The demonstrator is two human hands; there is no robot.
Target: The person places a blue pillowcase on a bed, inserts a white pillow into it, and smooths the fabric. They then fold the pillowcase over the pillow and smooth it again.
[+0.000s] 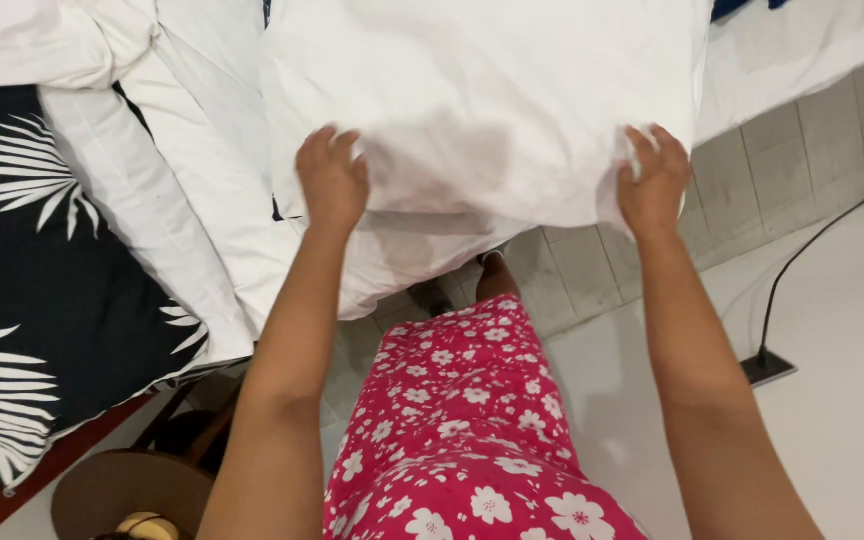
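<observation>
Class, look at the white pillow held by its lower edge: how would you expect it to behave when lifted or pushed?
The pillow is probably soft and floppy: its edge bunches where the left hand and right hand pinch it. It likely weighs little for its bulk, since the fingers grip only the cloth. It seems unlikely to roll or break.

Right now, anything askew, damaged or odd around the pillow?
Nothing is damaged or spilled. The left hand and right hand grip the near edge of the white pillow, which overhangs the bed. The white sheet beside the dark leaf-print cover lies rumpled. A black cable trails loose across the floor.
</observation>
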